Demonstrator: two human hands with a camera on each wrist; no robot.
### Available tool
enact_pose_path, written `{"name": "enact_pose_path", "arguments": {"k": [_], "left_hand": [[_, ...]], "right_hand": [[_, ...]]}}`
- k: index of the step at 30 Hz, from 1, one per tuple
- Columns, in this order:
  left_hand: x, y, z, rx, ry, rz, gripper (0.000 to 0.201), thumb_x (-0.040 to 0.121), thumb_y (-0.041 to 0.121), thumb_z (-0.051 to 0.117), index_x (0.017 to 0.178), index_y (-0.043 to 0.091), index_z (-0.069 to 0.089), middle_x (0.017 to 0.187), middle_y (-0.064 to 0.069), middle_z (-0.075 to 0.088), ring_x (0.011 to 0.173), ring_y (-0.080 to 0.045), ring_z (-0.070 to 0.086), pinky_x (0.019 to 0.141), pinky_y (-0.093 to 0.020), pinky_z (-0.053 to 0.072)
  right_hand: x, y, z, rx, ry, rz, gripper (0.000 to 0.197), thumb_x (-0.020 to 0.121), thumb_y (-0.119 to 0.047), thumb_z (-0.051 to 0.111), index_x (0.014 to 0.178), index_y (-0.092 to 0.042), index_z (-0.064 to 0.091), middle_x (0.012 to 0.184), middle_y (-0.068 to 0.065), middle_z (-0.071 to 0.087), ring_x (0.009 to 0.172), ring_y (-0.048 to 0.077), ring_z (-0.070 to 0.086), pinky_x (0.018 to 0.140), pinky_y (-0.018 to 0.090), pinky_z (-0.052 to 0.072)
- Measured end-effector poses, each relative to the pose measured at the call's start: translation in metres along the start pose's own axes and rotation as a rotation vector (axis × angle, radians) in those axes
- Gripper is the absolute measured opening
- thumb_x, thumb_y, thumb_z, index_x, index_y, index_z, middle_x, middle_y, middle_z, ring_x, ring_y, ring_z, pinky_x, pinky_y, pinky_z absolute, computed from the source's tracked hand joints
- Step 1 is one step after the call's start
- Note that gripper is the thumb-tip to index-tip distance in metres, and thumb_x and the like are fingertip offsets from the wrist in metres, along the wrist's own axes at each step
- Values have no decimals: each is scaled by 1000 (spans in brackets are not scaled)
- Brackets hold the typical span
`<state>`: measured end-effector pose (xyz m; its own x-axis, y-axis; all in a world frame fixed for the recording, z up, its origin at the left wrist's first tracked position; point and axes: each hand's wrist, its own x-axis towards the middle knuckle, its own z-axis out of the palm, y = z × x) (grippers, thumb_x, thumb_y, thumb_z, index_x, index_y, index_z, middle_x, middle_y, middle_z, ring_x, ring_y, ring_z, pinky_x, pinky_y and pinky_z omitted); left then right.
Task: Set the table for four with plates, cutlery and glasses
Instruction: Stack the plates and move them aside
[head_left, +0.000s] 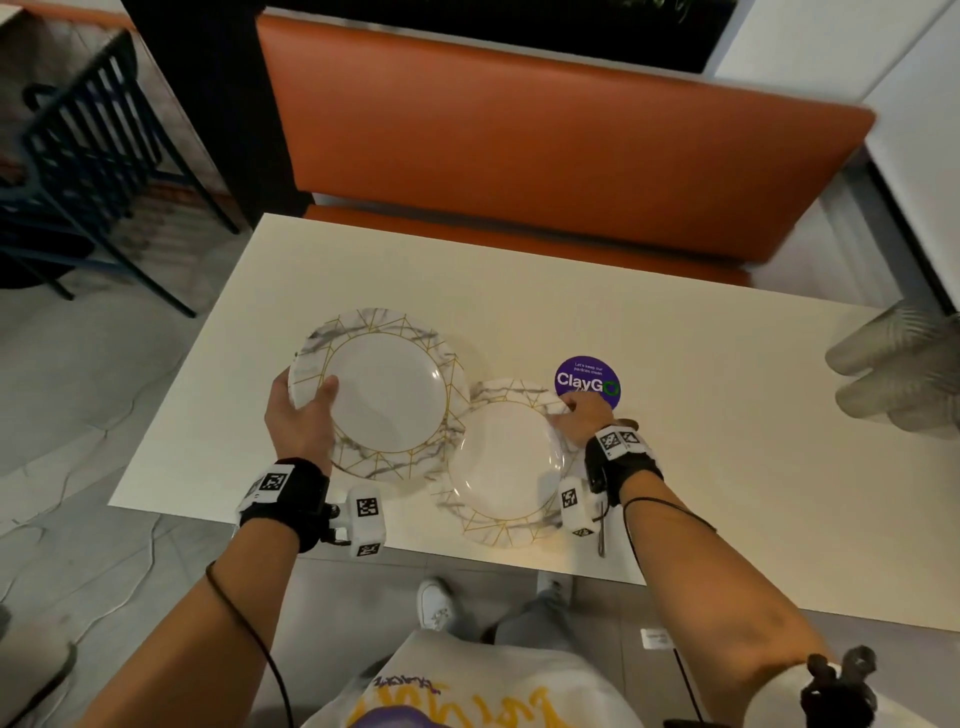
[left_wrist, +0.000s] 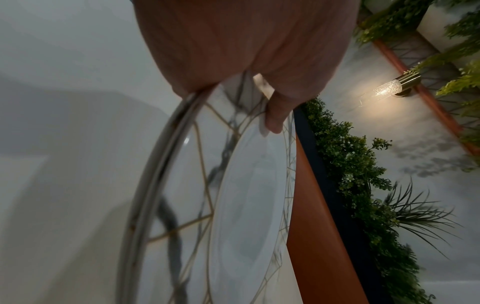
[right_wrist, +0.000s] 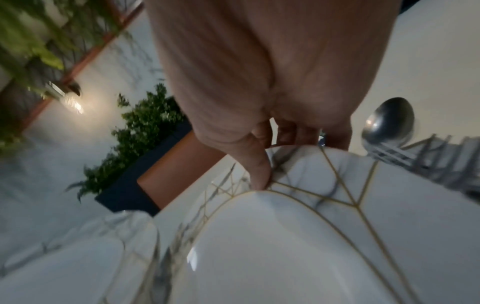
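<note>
Two white marble-patterned plates with gold lines are over the cream table (head_left: 701, 457). My left hand (head_left: 306, 395) grips the left plate (head_left: 389, 395) at its left rim, thumb on top and fingers underneath; the left wrist view shows the thumb (left_wrist: 275, 117) on this plate (left_wrist: 246, 205). That plate's right edge overlaps the right plate (head_left: 506, 467), which sits by the table's near edge. My right hand (head_left: 582, 408) pinches the right plate's far-right rim, the thumb (right_wrist: 259, 174) pressing on the plate (right_wrist: 285, 236). Whether either plate rests on the table is unclear.
A purple round sticker (head_left: 587, 382) lies just beyond my right hand. Stacked clear cups (head_left: 893, 364) lie at the table's right edge. A spoon (right_wrist: 389, 121) and forks (right_wrist: 420, 158) lie right of the plate. An orange bench (head_left: 519, 156) runs behind the table; a dark chair (head_left: 88, 156) stands far left.
</note>
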<state>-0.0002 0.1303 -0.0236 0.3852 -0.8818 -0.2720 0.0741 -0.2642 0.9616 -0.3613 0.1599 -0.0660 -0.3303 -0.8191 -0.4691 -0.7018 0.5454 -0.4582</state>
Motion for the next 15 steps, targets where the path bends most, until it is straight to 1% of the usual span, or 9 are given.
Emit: {"name": "enact_pose_path", "arguments": {"k": [2,3,5,7,9,10,13,14,15], "left_hand": [[4,5,-4,4,9,27,38,91,20,75,127,27,65,119,4,74,110,-15,71,98,-41,58],[5,10,-4,11,13,43,37,92,20,75,127,27,65,119,5,74,110,-13,71,98,-38,57],[10,18,-6,26,26,73,36,93,19,74,127,27,65,118,7,73,107,-9,71,96,-33,57],[14,23,-6,35,30,106,37,93,18,73,128,25,65,115,8,73,104,-7,71,92,-30,58],[18,26,-6,53,26,127,36,94,19,73,129,23,65,114,10,73,102,-5,71,89,-27,58],[19,27,-5,57,17,130,35,94,19,73,128,23,65,113,10,73,102,-4,71,88,-26,58],[13,27,0,38,-24,95,27,96,18,71,121,26,63,110,14,71,98,0,69,86,-23,56],[11,25,3,15,-36,71,27,96,17,70,120,28,64,110,12,72,99,-2,70,88,-25,57],[8,23,6,-10,-52,40,27,96,16,70,120,26,66,112,8,74,102,-7,71,90,-29,58]], "right_hand": [[5,-6,-14,61,-18,-42,13,94,-23,65,104,-14,65,91,-1,59,96,26,58,70,27,38],[7,-9,-22,96,-16,-65,11,95,-20,63,105,-16,65,94,0,61,98,27,60,70,27,38],[11,-15,-39,134,16,-112,11,95,-20,62,105,-21,64,102,0,64,101,25,62,76,27,40],[13,-21,-57,172,47,-143,11,94,-20,62,104,-24,65,109,1,67,102,24,61,83,31,46],[14,-25,-74,247,79,-151,15,94,-20,62,107,-22,68,114,4,69,103,26,62,92,36,51],[13,-27,-82,269,96,-154,17,94,-20,61,109,-21,69,115,4,68,103,25,62,93,36,51],[11,-34,-93,353,100,-134,20,96,-18,59,112,-19,69,114,2,67,102,23,60,83,30,46],[10,-36,-92,392,93,-120,19,96,-18,58,112,-19,69,114,3,67,102,23,61,82,30,47],[9,-38,-90,423,91,-104,19,97,-18,57,112,-20,69,115,4,68,103,24,62,83,31,49]]}}
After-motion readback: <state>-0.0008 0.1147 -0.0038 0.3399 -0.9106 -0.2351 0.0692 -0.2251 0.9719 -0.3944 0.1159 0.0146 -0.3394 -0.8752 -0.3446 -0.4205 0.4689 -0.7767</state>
